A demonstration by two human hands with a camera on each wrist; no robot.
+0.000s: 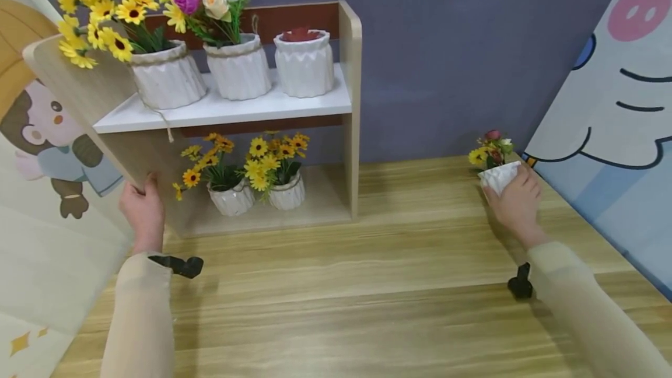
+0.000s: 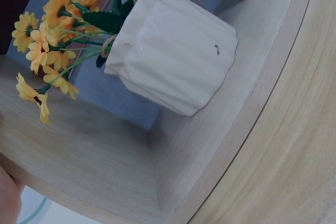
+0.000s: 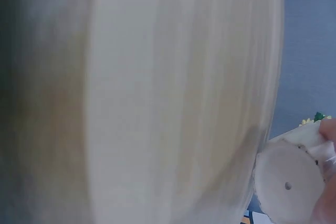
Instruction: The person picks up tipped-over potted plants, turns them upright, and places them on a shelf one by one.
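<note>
At the far right of the head view, my right hand (image 1: 517,206) grips a small white flowerpot (image 1: 499,177) with yellow, red and white flowers. The pot is tilted, and its round underside faces the camera in the right wrist view, with fingers (image 3: 328,129) at its side. My left hand (image 1: 144,209) holds the left side panel of a two-tier wooden shelf (image 1: 356,133); only part of this hand (image 2: 8,198) shows in the left wrist view. Nearest to it, on the lower tier, stands a white pot (image 2: 176,51) of orange-yellow flowers.
On the upper tier stand a pot of yellow flowers (image 1: 168,77), a mixed bouquet pot (image 1: 238,69) and a white pot (image 1: 304,66) with something reddish inside. Another yellow-flowered pot (image 1: 287,192) is on the lower tier. Cartoon panels flank the wooden table (image 1: 367,308).
</note>
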